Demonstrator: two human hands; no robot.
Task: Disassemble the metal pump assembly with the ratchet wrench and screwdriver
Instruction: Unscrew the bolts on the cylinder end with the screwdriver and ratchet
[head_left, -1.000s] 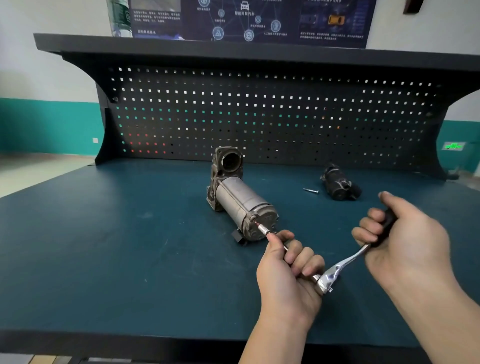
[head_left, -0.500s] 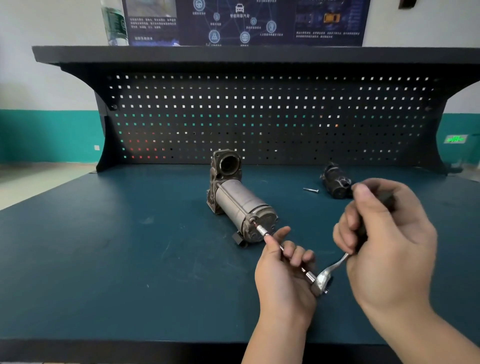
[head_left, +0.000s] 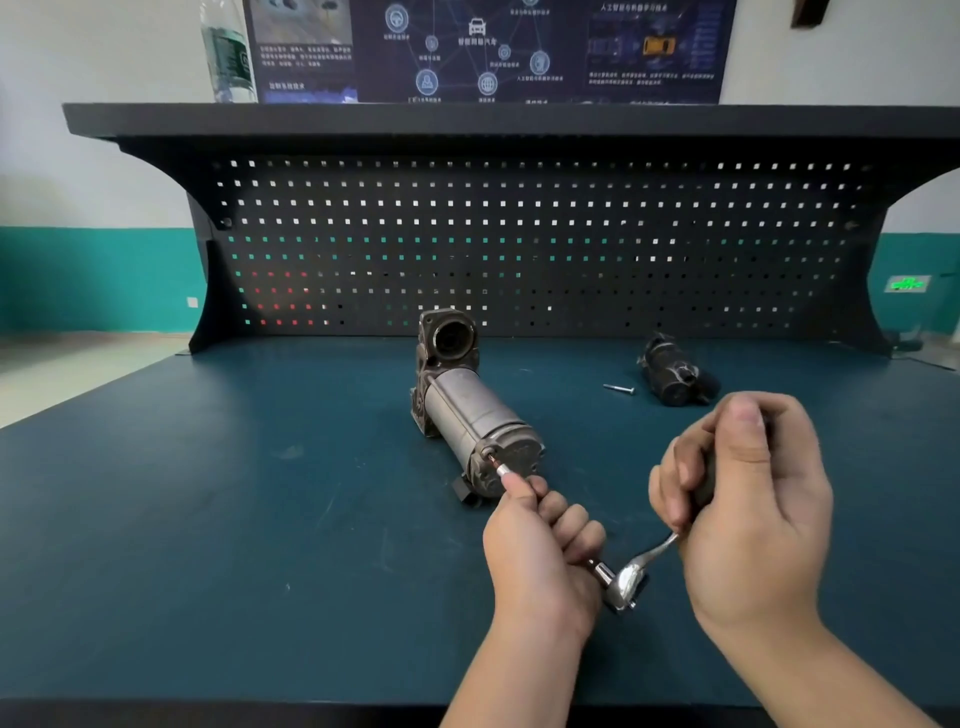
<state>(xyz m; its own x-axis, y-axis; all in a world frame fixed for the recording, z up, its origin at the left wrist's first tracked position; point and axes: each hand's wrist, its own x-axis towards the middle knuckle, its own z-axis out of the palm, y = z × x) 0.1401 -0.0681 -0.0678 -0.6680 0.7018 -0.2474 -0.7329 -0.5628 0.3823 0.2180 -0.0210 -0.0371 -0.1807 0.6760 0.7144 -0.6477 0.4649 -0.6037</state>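
The metal pump assembly (head_left: 470, 415) lies on its side mid-bench, its round end cap facing me. A ratchet wrench (head_left: 631, 579) with a long extension bar reaches to a bolt on that end cap. My left hand (head_left: 540, 545) grips the extension bar, fingers curled round it just behind the socket tip. My right hand (head_left: 748, 499) grips the wrench's black handle, raised upright above the chrome ratchet head. Most of the bar and handle is hidden by my fingers.
A removed dark pump part (head_left: 675, 376) lies at the back right with a loose bolt (head_left: 619, 388) beside it. The dark teal benchtop (head_left: 234, 493) has a black pegboard (head_left: 519, 234) behind. A plastic bottle (head_left: 228, 52) stands on the top shelf.
My right hand has swung the ratchet handle from low on the right up and to the left, nearly upright. My left hand kept its grip on the extension bar.
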